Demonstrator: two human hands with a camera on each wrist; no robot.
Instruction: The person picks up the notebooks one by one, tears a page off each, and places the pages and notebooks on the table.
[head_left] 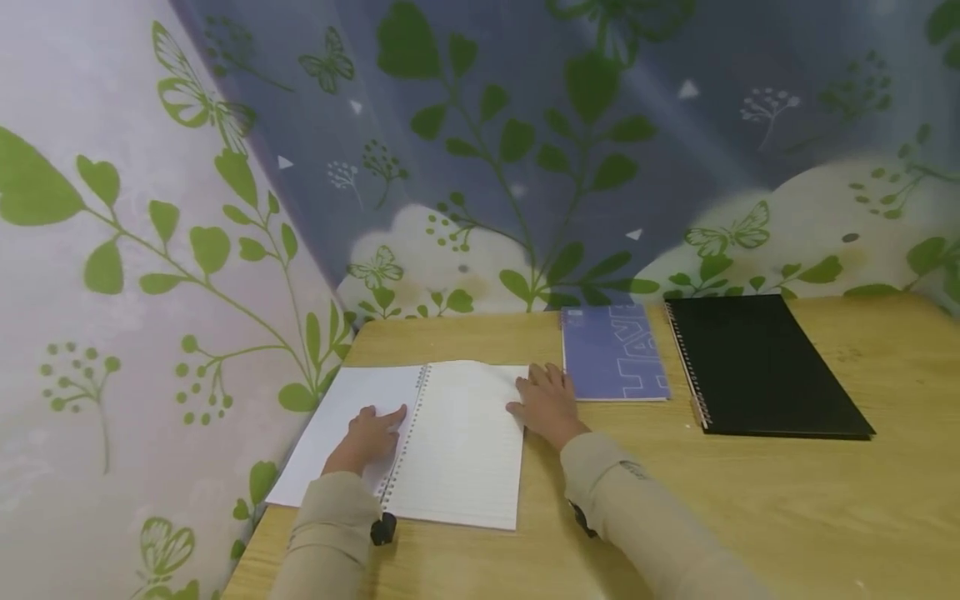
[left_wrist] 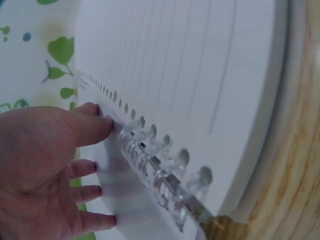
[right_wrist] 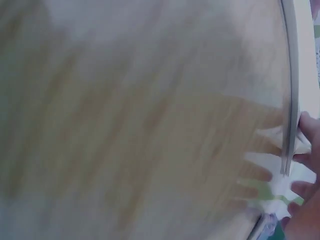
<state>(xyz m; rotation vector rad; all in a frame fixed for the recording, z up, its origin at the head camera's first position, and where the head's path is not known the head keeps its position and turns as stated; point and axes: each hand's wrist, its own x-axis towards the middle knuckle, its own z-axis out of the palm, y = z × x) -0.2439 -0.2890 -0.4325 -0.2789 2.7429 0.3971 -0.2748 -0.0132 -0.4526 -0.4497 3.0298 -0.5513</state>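
Note:
An open spiral notebook (head_left: 465,450) lies on the table, its right page ruled with lines. My left hand (head_left: 367,437) rests on the left page beside the binding, fingers extended. Close by in the left wrist view are the clear plastic rings (left_wrist: 145,155), with thumb and forefinger of the left hand (left_wrist: 40,170) near them. At the far right corner of the notebook, my right hand (head_left: 551,404) pinches a page edge between thumb and finger. The right wrist view catches this hand (right_wrist: 307,205) at its right border, beside the notebook's edge (right_wrist: 292,75).
A purple-blue notebook (head_left: 607,350) with large outlined letters lies just beyond the right hand. Farther right is a black spiral-bound notebook (head_left: 757,367). The wooden table (head_left: 750,500) meets a leaf-patterned curtain (head_left: 480,275) at the back and left.

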